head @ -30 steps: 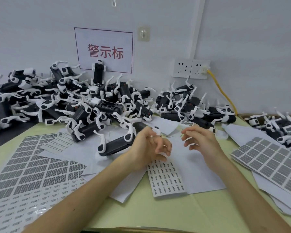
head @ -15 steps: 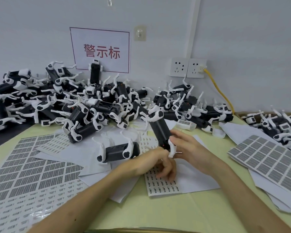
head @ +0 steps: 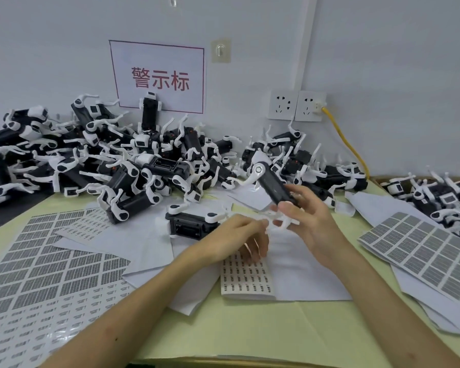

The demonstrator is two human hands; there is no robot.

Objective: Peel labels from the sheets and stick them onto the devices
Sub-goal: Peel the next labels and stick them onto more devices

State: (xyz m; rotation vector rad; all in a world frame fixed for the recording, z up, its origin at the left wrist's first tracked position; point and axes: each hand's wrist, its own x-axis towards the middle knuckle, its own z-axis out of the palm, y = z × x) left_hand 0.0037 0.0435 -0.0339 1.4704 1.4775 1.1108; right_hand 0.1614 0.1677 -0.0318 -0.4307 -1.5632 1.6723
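Right hand (head: 311, 219) grips the device (head: 272, 185) by its lower end, body tilted up-left out of the fingers. Left hand (head: 237, 235) just beside, fingers curled over label sheet (head: 247, 281) — pinching anything? can't tell, blurred.

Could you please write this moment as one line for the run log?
right hand: holds device, tilted | left hand: touches small label sheet | label peeled: cannot tell

Your left hand (head: 234, 235) and right hand (head: 312, 225) were bare. Your left forearm (head: 133, 309) and right forearm (head: 383, 301), flanking the small label sheet (head: 246, 280), were uncovered along all their visible length. A small dark spot marked the left one, below-left of that sheet.
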